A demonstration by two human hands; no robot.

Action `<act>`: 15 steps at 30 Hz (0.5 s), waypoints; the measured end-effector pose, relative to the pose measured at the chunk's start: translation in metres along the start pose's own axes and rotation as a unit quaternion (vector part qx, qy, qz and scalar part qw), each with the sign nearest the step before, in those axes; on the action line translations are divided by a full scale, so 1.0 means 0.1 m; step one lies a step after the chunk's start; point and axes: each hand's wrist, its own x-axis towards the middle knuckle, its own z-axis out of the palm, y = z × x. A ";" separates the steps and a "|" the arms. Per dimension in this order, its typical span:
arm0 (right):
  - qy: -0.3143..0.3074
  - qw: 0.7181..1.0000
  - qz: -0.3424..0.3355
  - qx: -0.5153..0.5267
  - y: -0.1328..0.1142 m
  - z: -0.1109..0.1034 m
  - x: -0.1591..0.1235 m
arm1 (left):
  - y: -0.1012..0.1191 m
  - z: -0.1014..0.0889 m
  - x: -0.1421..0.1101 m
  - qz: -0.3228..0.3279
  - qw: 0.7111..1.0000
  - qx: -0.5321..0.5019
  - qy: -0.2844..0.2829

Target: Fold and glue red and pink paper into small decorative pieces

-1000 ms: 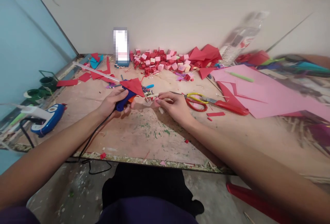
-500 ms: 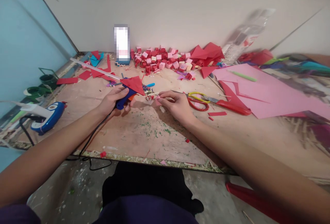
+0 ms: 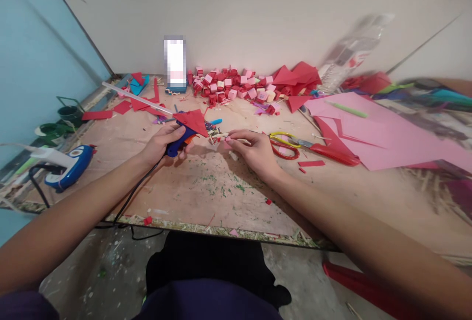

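My left hand (image 3: 167,140) is wrapped round the handle of a blue hot glue gun (image 3: 178,142) with an orange trigger. A clear glue stick (image 3: 136,98) sticks out of its back end, and red paper (image 3: 191,120) covers its top. The gun's nozzle points right, toward my right hand (image 3: 252,150). Between the thumb and fingers of that hand is a small piece of pink paper (image 3: 227,142), very close to the nozzle tip. Whether the nozzle touches it, I cannot tell. Just right of my right hand lie scissors (image 3: 283,149) with red and yellow handles.
Many small red and pink paper cubes (image 3: 228,84) are heaped at the back wall, beside a phone (image 3: 174,62). A red-handled cutter (image 3: 334,153) and pink sheets (image 3: 391,133) lie right. A plastic bottle (image 3: 350,54) stands behind them. At left is a blue power strip (image 3: 70,167).
Both hands stay almost in place. The pink paper in my right hand has turned slightly near the nozzle; the view has shifted a little.
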 end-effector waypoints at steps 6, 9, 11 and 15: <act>0.002 1.000 -0.006 -0.011 -0.02 -0.01 0.01 | -0.01 -0.02 0.01 -0.006 1.000 0.008 -0.002; 0.000 1.000 -0.004 -0.002 -0.03 -0.02 0.01 | 0.00 -0.01 0.01 -0.008 1.000 0.006 0.004; -0.002 1.000 -0.007 0.004 -0.02 -0.02 0.00 | 0.01 0.00 0.00 -0.008 1.000 0.000 0.009; -0.006 1.000 -0.021 0.011 -0.01 -0.03 0.00 | 0.01 0.00 0.00 -0.009 1.000 -0.007 0.012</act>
